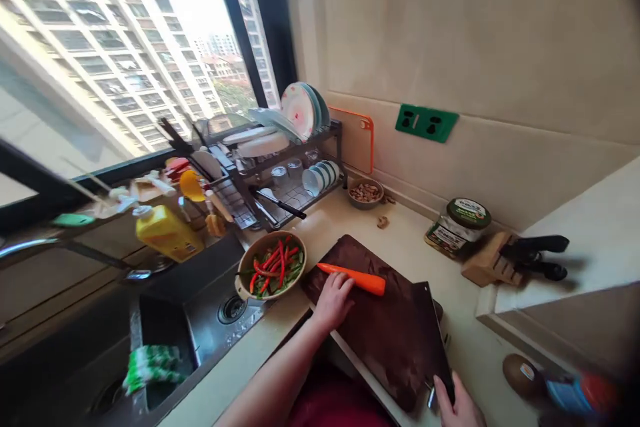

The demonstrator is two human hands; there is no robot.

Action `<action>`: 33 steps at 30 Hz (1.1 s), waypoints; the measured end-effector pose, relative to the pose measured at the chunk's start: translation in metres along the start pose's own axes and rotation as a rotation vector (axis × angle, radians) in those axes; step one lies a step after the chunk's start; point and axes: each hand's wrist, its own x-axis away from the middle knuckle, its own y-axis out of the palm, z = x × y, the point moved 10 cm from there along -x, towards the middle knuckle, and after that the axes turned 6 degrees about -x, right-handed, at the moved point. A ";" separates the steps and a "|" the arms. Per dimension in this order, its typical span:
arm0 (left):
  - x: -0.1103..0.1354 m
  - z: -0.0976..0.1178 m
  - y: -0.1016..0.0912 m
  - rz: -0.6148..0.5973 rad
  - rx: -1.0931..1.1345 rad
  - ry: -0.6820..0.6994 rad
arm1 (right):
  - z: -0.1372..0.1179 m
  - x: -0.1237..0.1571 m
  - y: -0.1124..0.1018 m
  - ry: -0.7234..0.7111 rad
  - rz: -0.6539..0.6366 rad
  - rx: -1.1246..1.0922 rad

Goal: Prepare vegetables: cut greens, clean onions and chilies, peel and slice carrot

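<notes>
A peeled carrot [367,281] lies across the upper part of a dark brown cutting board [380,340]. The fingertips of my left hand [334,300] grip it near its thin end, pressing it against the board. At the board's right edge, my right hand [457,403] is closed around the handle end of a cleaver [434,320]. Its broad dark blade points away from me, and most of the handle is hidden by the fingers. To the left of the board is a bowl [241,288] holding red chilies [273,263] and green pieces.
A sink [210,320] with a green-and-white cloth [153,367] is at left. Behind stand a dish rack [295,147], a bowl of brown pieces [365,203] and an orange-edged board [355,137]. At right are a jar [457,227], a knife block [487,260] and a brown round item [521,372].
</notes>
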 end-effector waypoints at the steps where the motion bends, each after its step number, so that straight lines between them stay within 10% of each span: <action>1: -0.010 0.001 0.006 -0.025 -0.036 0.038 | -0.002 0.004 0.000 0.015 0.007 -0.001; 9: -0.057 0.000 0.029 -0.021 -0.021 0.188 | -0.018 0.021 -0.006 0.062 0.123 0.049; 15: -0.031 0.038 0.032 -0.041 0.200 0.546 | -0.036 0.032 0.002 -0.029 0.104 0.216; 20: -0.022 0.022 0.016 0.167 0.193 0.312 | -0.055 0.037 0.007 -0.127 -0.057 0.418; 33: -0.017 0.018 0.017 0.203 0.242 0.097 | -0.150 0.021 0.010 -0.457 -0.370 0.580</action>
